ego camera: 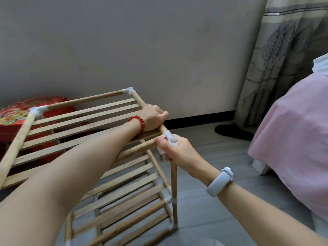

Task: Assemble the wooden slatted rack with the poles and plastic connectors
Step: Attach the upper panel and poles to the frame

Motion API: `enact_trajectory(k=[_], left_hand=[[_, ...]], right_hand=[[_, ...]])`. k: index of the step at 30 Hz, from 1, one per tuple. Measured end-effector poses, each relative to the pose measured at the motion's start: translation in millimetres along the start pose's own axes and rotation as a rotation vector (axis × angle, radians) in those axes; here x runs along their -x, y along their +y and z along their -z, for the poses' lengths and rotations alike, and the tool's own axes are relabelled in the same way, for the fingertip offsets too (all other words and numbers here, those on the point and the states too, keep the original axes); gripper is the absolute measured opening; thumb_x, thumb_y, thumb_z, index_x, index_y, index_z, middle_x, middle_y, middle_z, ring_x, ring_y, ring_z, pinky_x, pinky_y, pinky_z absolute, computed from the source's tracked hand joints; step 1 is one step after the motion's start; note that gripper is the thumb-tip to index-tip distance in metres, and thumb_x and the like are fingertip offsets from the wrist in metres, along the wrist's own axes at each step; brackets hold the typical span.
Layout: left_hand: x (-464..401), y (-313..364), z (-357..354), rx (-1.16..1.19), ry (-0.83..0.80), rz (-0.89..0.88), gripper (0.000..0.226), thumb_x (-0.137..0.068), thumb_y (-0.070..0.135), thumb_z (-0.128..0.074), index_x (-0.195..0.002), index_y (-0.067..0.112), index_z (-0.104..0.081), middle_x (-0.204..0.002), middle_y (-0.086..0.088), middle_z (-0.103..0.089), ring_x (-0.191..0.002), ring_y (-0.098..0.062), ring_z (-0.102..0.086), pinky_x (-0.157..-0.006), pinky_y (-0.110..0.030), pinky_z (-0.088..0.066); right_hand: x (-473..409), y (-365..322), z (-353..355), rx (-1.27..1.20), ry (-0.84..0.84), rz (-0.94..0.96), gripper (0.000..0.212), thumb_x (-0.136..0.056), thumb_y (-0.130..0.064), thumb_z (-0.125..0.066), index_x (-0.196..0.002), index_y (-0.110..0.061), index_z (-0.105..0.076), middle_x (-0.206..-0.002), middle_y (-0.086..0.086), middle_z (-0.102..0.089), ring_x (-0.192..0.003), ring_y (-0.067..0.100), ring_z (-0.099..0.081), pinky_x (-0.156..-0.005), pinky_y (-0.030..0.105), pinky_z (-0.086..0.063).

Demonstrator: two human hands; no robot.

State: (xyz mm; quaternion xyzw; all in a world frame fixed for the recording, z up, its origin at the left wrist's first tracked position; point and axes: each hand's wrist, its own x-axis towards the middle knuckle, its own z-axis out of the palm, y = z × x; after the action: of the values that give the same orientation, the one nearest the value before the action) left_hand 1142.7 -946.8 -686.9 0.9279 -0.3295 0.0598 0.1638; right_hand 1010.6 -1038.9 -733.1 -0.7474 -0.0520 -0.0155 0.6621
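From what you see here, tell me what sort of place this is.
Probably a bedroom at home: a bed with a pink cover stands on the right, a patterned curtain hangs to the floor beside it, and the wooden rack is being assembled on the grey floor.

Both bare forearms reach forward from the lower edge of the view. The left hand [154, 118] lies knuckles up at the end of an outstretched arm, its fingers curled over a round light wooden side pole [140, 100] of the top shelf; a red beaded bracelet [137, 122] circles that wrist. The right hand [177, 150] sits just nearer and to the right, thumb on top, fingers wrapped round a translucent white plastic corner connector [170, 138]. A pale grey wristband [220, 181] rings the right wrist.
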Motion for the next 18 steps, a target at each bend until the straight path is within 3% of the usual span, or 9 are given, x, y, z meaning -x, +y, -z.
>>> enact_trajectory(k=[2, 6, 8, 11, 14, 16, 18], left_hand=[[0.9, -7.4, -0.8, -0.004, -0.010, 0.031, 0.050, -0.096, 0.023, -0.036, -0.048, 0.013, -0.039, -0.068, -0.015, -0.056, -0.084, -0.034, -0.055, -0.078, -0.029, -0.034], [1.2, -17.1, -13.3, -0.116, -0.031, 0.101, 0.055, -0.100, 0.029, -0.030, -0.047, 0.017, -0.039, -0.065, -0.006, -0.054, -0.090, -0.029, -0.049, -0.096, -0.031, -0.031], [-3.3, -4.6, -21.7, -0.108, -0.032, 0.079, 0.058, -0.100, 0.034, -0.032, -0.045, 0.019, -0.039, -0.055, 0.000, -0.049, -0.084, -0.024, -0.044, -0.093, -0.030, -0.029], [-12.4, -1.5, -13.3, -0.016, -0.052, 0.130, 0.057, -0.098, 0.037, -0.037, -0.044, 0.017, -0.035, -0.048, 0.000, -0.041, -0.067, -0.023, -0.043, -0.072, -0.030, -0.032], [-12.4, -8.8, -1.8, 0.036, -0.083, 0.163, 0.052, -0.095, 0.036, -0.043, -0.047, 0.016, -0.040, -0.049, 0.000, -0.042, -0.054, -0.016, -0.042, -0.061, -0.027, -0.034], [-7.9, -6.8, 3.8, 0.105, -0.090, 0.158, 0.046, -0.095, 0.032, -0.045, -0.052, 0.018, -0.053, -0.054, 0.001, -0.051, -0.056, -0.012, -0.048, -0.062, -0.026, -0.039], [-3.3, -0.9, 12.9, 0.144, -0.091, 0.134, 0.032, -0.094, 0.027, -0.047, -0.070, 0.016, -0.066, -0.072, 0.000, -0.061, -0.073, -0.013, -0.056, -0.075, -0.027, -0.046]], right_hand=[[11.0, -0.5, 2.8, 0.015, -0.050, 0.031, 0.036, -0.086, -0.042, -0.060, -0.089, -0.005, -0.058, -0.067, -0.009, -0.049, -0.060, 0.005, -0.045, -0.065, 0.028, -0.042], [46.7, 11.6, 1.0, 0.038, -0.116, 0.072, 0.033, -0.072, -0.056, -0.059, -0.078, -0.024, -0.052, -0.059, -0.022, -0.051, -0.054, -0.004, -0.044, -0.053, 0.011, -0.039], [39.2, 10.0, 9.5, 0.032, -0.088, 0.062, 0.034, -0.074, -0.057, -0.060, -0.077, -0.024, -0.051, -0.063, -0.018, -0.052, -0.058, -0.002, -0.048, -0.060, 0.015, -0.042], [21.3, 1.2, 16.8, 0.047, -0.060, 0.040, 0.032, -0.082, -0.047, -0.057, -0.071, -0.019, -0.047, -0.067, -0.007, -0.048, -0.064, 0.010, -0.048, -0.068, 0.030, -0.043], [16.5, 6.3, 12.8, 0.017, 0.026, 0.044, 0.035, -0.085, -0.045, -0.051, -0.073, -0.013, -0.048, -0.059, -0.006, -0.051, -0.058, 0.009, -0.049, -0.065, 0.028, -0.043], [13.1, 8.9, 10.9, 0.000, 0.079, 0.041, 0.034, -0.094, -0.039, -0.048, -0.076, -0.011, -0.050, -0.056, -0.005, -0.054, -0.056, 0.009, -0.051, -0.065, 0.028, -0.044], [10.1, 9.1, 11.8, 0.008, 0.119, 0.018, 0.031, -0.095, -0.039, -0.046, -0.079, -0.013, -0.051, -0.057, -0.005, -0.058, -0.059, 0.008, -0.054, -0.065, 0.027, -0.044]])
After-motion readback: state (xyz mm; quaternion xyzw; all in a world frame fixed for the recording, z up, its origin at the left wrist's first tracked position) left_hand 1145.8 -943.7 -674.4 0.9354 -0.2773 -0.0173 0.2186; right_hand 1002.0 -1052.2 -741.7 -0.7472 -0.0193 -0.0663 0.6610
